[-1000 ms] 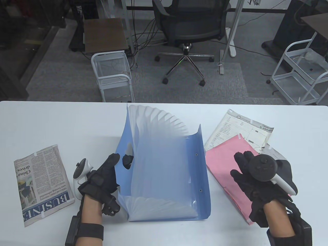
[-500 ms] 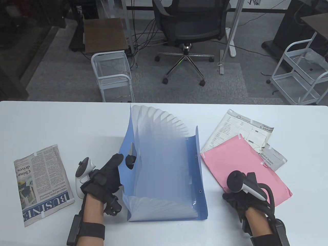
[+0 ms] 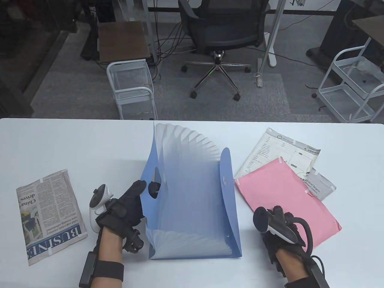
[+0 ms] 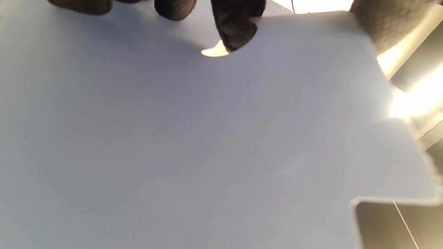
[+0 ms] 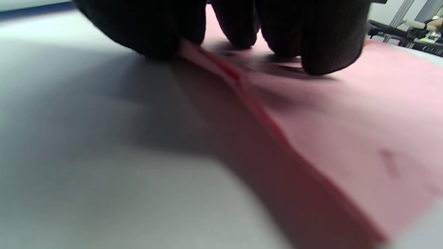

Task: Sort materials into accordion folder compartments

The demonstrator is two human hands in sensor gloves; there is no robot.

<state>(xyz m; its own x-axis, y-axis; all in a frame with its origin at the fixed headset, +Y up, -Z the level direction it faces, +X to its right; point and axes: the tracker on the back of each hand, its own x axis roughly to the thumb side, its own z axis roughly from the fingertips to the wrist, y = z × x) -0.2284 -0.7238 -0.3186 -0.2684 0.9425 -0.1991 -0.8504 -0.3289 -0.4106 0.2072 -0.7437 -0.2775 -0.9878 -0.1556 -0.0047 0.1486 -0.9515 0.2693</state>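
Note:
A blue accordion folder (image 3: 192, 207) stands fanned open in the middle of the white table, its pale pockets spread. My left hand (image 3: 135, 195) grips the folder's left cover, one fingertip (image 4: 235, 33) through its cut-out; the cover (image 4: 207, 138) fills the left wrist view. My right hand (image 3: 274, 223) is on the near left edge of a pink paper stack (image 3: 285, 195) right of the folder. In the right wrist view my fingers (image 5: 311, 38) press on the pink stack (image 5: 346, 131) and its edge lifts slightly under my thumb.
A folded newspaper (image 3: 49, 216) lies at the table's left. A printed form (image 3: 282, 153) and a grey-white envelope (image 3: 319, 186) lie partly under the pink stack at the right. Beyond the far edge stand an office chair (image 3: 222, 36) and white wire carts (image 3: 132, 87).
My right hand has drawn back from the top of the pink stack to its near left edge and turned fingers down. The folder's right cover has swung up and closer. My left hand barely moved.

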